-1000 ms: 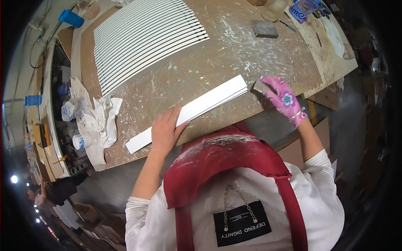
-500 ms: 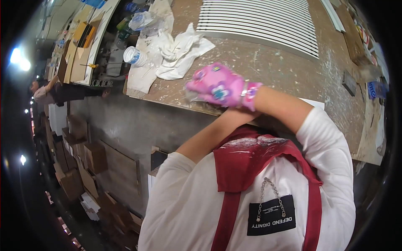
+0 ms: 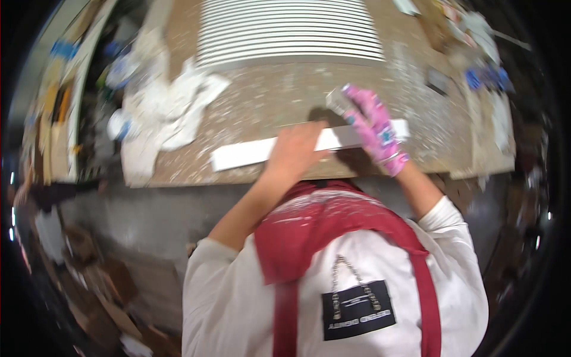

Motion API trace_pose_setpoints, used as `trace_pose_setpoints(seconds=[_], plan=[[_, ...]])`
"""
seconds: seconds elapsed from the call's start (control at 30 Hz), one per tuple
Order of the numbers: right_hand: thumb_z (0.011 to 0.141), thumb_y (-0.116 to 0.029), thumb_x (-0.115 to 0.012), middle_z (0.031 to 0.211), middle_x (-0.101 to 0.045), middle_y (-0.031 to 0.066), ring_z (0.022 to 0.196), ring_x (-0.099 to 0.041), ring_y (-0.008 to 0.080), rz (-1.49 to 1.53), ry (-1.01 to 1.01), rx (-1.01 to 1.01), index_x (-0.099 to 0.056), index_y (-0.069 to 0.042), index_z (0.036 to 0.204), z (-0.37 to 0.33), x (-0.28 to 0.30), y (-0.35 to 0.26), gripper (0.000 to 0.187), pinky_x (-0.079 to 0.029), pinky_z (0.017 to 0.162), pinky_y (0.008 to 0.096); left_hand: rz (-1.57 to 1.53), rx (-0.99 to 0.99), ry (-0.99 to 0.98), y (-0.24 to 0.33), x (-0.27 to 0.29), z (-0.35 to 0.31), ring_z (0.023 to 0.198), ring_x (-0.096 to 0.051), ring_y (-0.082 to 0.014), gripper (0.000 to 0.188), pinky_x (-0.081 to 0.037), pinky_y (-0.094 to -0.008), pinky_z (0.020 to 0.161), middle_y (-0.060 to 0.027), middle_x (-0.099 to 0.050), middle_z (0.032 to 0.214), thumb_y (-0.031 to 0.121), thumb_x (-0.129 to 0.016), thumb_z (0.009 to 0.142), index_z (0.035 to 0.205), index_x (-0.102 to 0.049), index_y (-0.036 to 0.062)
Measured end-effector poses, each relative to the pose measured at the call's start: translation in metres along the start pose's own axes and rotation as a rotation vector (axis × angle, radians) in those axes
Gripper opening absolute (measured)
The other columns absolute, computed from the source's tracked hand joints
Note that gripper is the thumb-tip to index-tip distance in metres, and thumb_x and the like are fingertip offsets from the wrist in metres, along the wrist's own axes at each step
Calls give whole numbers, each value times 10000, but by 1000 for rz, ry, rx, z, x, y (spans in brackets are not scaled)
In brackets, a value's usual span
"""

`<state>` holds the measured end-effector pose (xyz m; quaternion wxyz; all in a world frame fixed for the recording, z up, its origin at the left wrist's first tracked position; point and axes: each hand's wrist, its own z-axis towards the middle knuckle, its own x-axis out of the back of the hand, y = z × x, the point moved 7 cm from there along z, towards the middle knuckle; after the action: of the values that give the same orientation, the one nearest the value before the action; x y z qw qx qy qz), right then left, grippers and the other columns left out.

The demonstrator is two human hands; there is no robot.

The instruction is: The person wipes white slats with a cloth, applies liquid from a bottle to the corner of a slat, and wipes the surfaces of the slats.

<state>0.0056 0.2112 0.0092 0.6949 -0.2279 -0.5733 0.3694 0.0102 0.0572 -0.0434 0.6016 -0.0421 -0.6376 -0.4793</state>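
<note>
A long flat white strip [image 3: 241,155] lies slantwise along the near edge of the worktable [image 3: 279,89]. My bare left hand [image 3: 295,147] grips it near its middle, fingers across the far side and thumb on the near side. Above the right part of the strip is my right hand [image 3: 373,125], in a pink flowered glove. Closed between its fingertips is a small pale, see-through-looking block [image 3: 339,101], held just beyond the strip; blur hides its exact kind.
Many narrow white strips [image 3: 288,33] lie side by side at the far middle. A crumpled white cloth [image 3: 187,107] and a white cup [image 3: 119,125] sit on the left. A dark small block [image 3: 437,81] lies to the right, near a blue-labelled bottle [image 3: 488,78].
My view has swung so the table faces me squarely. My hands, crossed at the left near the edge before, are now apart, and the white strip shows under them.
</note>
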Motion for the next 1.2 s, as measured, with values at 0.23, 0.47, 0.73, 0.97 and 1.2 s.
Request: trace_pose_setpoints(seconds=[0.23, 0.47, 0.73, 0.97, 1.2], plan=[[949, -227, -523, 1180, -596, 151, 1058, -594, 240, 262, 757, -435, -494, 17, 1289, -117, 122, 186, 419, -465, 918, 310, 112, -39, -140, 16, 9, 4, 1039, -565, -356, 530, -424, -447, 886, -167, -593, 1194, 337, -645, 854, 1268, -513, 35], [929, -190, -584, 1144, -611, 155, 992, -621, 287, 1283, 1065, -398, -510, -3, 1210, -142, 170, 201, 346, -542, 836, 417, 198, -52, -175, 11, 14, 12, 978, -571, -328, 458, -450, -431, 817, -144, -596, 1101, 285, -644, 845, 1232, -552, 58], [960, -158, -536, 1115, -588, 127, 992, -613, 258, 1221, 774, -415, -499, -34, 1208, -109, 130, 149, 280, -523, 855, 369, 402, -210, -91, 44, 8, 4, 964, -543, -286, 578, -440, -417, 790, -96, -555, 1146, 412, -702, 746, 1236, -586, 128], [954, -121, -539, 1123, -586, 122, 1011, -623, 241, 1149, 829, -561, -466, -41, 1253, -91, 91, 143, 318, -532, 845, 395, 291, -30, -195, 17, -9, 6, 1052, -551, -294, 675, -427, -432, 867, -113, -570, 1168, 407, -717, 755, 1299, -507, 67], [946, -128, -559, 1120, -600, 141, 993, -634, 243, 1220, 781, -539, -441, -41, 1293, -79, 106, 170, 377, -539, 811, 369, 279, 67, -206, 9, 18, 46, 1308, -388, -348, 786, -331, -475, 1045, -163, -414, 1422, 428, -687, 810, 1422, -365, 56]])
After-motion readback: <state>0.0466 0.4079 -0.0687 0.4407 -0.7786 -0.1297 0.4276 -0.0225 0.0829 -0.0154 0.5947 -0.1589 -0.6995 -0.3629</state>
